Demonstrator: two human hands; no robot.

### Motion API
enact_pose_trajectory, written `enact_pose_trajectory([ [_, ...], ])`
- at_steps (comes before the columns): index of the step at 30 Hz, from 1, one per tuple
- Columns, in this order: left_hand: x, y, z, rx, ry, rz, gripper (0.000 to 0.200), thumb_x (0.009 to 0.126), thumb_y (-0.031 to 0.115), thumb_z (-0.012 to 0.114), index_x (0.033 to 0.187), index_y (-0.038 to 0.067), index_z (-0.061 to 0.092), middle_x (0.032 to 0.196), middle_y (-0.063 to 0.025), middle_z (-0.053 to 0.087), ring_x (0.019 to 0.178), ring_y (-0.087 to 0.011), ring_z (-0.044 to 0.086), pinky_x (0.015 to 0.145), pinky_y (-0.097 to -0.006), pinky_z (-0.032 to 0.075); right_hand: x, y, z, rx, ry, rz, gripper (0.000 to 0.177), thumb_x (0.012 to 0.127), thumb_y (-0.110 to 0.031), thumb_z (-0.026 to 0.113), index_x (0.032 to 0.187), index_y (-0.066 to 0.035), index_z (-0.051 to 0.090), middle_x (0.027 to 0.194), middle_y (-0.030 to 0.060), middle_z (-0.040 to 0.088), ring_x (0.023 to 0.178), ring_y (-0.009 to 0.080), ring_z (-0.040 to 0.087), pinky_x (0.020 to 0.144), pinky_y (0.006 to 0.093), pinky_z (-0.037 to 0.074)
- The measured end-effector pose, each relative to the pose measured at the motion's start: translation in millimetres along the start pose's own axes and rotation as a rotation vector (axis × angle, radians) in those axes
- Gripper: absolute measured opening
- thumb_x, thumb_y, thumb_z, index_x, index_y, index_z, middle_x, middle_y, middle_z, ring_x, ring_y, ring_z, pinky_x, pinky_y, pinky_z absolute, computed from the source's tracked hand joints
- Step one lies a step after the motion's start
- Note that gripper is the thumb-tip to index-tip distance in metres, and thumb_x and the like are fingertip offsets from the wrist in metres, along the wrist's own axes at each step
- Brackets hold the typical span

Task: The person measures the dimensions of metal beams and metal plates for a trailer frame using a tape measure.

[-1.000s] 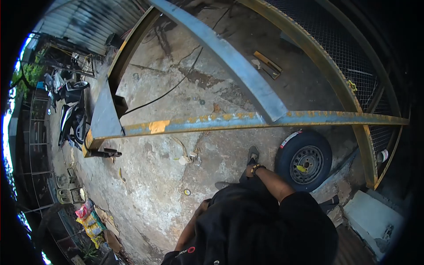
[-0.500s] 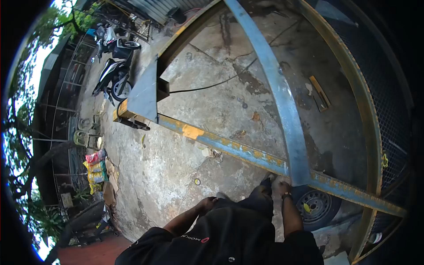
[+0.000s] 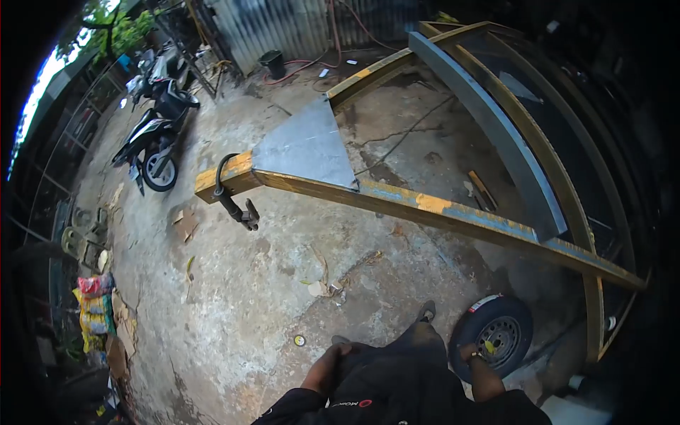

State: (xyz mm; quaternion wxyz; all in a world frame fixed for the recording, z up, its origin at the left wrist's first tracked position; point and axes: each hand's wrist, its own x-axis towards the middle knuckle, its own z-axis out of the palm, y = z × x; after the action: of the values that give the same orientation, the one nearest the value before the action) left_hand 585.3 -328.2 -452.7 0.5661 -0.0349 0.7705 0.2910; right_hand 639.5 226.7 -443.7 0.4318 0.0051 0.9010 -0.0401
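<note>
My left hand (image 3: pixel 337 355) hangs beside my dark trousers at the thigh, its fingers mostly out of sight. My right hand (image 3: pixel 467 352), with a band at the wrist, is lowered on the other side and overlaps the tyre of a spare wheel (image 3: pixel 489 338) in this view. Its fingers are too small and dark to make out. Ahead of me stands a large metal frame (image 3: pixel 453 216) of yellow and blue-grey beams. A grey triangular plate (image 3: pixel 308 145) covers its pointed end. A black clamp-like fitting (image 3: pixel 237 207) hangs from that tip.
A curved grey steel piece (image 3: pixel 489 127) lies across the frame. Motorcycles (image 3: pixel 157 145) stand at the left, above colourful sacks (image 3: pixel 95 312). A tape roll (image 3: pixel 299 341) and debris (image 3: pixel 322 287) lie on the concrete floor. A bucket (image 3: pixel 272 64) and red hose (image 3: pixel 333 53) are by the corrugated wall.
My view has tilted up, showing more of the wall and the frame's far end. The frame now sits farther from my body. My right hand is lower in view, over the wheel.
</note>
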Motion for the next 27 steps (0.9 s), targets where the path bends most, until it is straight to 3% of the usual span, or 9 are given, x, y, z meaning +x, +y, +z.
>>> enact_pose_trajectory([
  [2, 1.6, -54.0, 2.6, 0.039, -0.022, 0.049, 0.041, 0.087, 0.04, 0.052, 0.112, 0.01, 0.066, 0.11, -0.0214, 0.065, 0.105, -0.0318, 0.062, 0.089, -0.0401, 0.048, -38.6, -111.8, -44.0, 0.938, -0.055, 0.507, 0.03, 0.086, -0.031, 0.055, 0.097, -0.007, 0.07, 0.092, 0.0206, 0.069, 0.085, 0.0374, 0.067, 0.072, 0.0432, 0.053],
  [5, -66.6, -88.3, 3.9, 0.36, 0.032, 0.304, 0.039, 0.086, 0.038, 0.052, 0.108, 0.01, 0.066, 0.109, -0.022, 0.065, 0.101, -0.0349, 0.063, 0.086, -0.0421, 0.049, -10.6, -191.5, -36.3, 0.446, 0.22, 0.155, 0.035, 0.082, -0.036, 0.063, 0.1, -0.008, 0.071, 0.097, 0.02, 0.069, 0.086, 0.0304, 0.068, 0.08, 0.0387, 0.053],
  [7, -99.0, -113.6, -1.5, 0.443, 0.113, 0.4, 0.037, 0.087, 0.038, 0.051, 0.105, 0.009, 0.066, 0.104, -0.0226, 0.065, 0.097, -0.0379, 0.063, 0.083, -0.0445, 0.05, 35.0, -211.2, -23.2, 0.608, 0.173, 0.152, 0.035, 0.081, -0.038, 0.064, 0.1, -0.008, 0.072, 0.094, 0.0186, 0.07, 0.083, 0.0288, 0.068, 0.077, 0.0382, 0.053],
  [9, -120.7, -142.1, 9.7, 0.262, 0.223, 0.413, 0.035, 0.089, 0.031, 0.051, 0.113, 0.009, 0.062, 0.105, -0.0252, 0.065, 0.099, -0.0372, 0.063, 0.084, -0.0424, 0.05, -18.4, -285.0, -116.0, 0.711, -0.009, 0.129, 0.037, 0.084, -0.04, 0.062, 0.099, -0.007, 0.071, 0.091, 0.0164, 0.07, 0.079, 0.0284, 0.068, 0.073, 0.0398, 0.054],
  [12, -162.0, -140.2, 2.9, -0.668, 0.133, 0.248, 0.04, 0.086, 0.035, 0.055, 0.107, 0.004, 0.065, 0.103, -0.0239, 0.066, 0.097, -0.0375, 0.064, 0.082, -0.0431, 0.05, 36.7, -318.0, -102.1, 0.26, 0.24, -0.217, 0.04, 0.088, -0.043, 0.057, 0.099, -0.006, 0.068, 0.085, 0.0138, 0.069, 0.069, 0.0274, 0.066, 0.065, 0.041, 0.053],
  [16, -161.8, -213.5, 13.7, -0.647, 0.296, 0.023, 0.041, 0.084, 0.035, 0.057, 0.105, 0.002, 0.065, 0.102, -0.0247, 0.066, 0.097, -0.038, 0.064, 0.082, -0.0428, 0.05, 38.4, -420.8, -155.2, 0.349, -0.035, -0.102, 0.044, 0.087, -0.043, 0.056, 0.097, -0.003, 0.069, 0.104, 0.0198, 0.067, 0.099, 0.0368, 0.063, 0.087, 0.0454, 0.048],
  [22, -168.9, -301.2, -34.5, -0.731, 0.492, -0.217, 0.043, 0.082, 0.036, 0.061, 0.103, -0.002, 0.066, 0.102, -0.0259, 0.066, 0.098, -0.0388, 0.064, 0.083, -0.0425, 0.05, 141.5, -552.1, -117.3, 0.018, -0.051, -0.304, 0.04, 0.085, -0.041, 0.06, 0.096, -0.005, 0.069, 0.089, 0.0159, 0.07, 0.079, 0.0306, 0.067, 0.073, 0.0424, 0.053],
  [24, -176.5, -336.7, -71.6, -0.732, 0.544, -0.287, 0.044, 0.081, 0.036, 0.063, 0.102, -0.003, 0.066, 0.101, -0.0263, 0.066, 0.098, -0.039, 0.064, 0.083, -0.0423, 0.049, 153.6, -614.6, -136.0, 0.135, -0.236, -0.205, 0.044, 0.086, -0.042, 0.057, 0.102, -0.003, 0.069, 0.105, 0.021, 0.067, 0.101, 0.0372, 0.062, 0.091, 0.0456, 0.048],
  [27, -194.1, -391.3, -159.4, -0.687, 0.623, -0.395, 0.045, 0.079, 0.036, 0.064, 0.1, -0.004, 0.066, 0.101, -0.0269, 0.066, 0.098, -0.0394, 0.064, 0.083, -0.0422, 0.049, 204.0, -700.5, -142.1, 0.142, -0.272, -0.275, 0.044, 0.085, -0.042, 0.056, 0.106, -0.006, 0.069, 0.109, 0.0196, 0.066, 0.104, 0.0359, 0.062, 0.09, 0.044, 0.048],
])
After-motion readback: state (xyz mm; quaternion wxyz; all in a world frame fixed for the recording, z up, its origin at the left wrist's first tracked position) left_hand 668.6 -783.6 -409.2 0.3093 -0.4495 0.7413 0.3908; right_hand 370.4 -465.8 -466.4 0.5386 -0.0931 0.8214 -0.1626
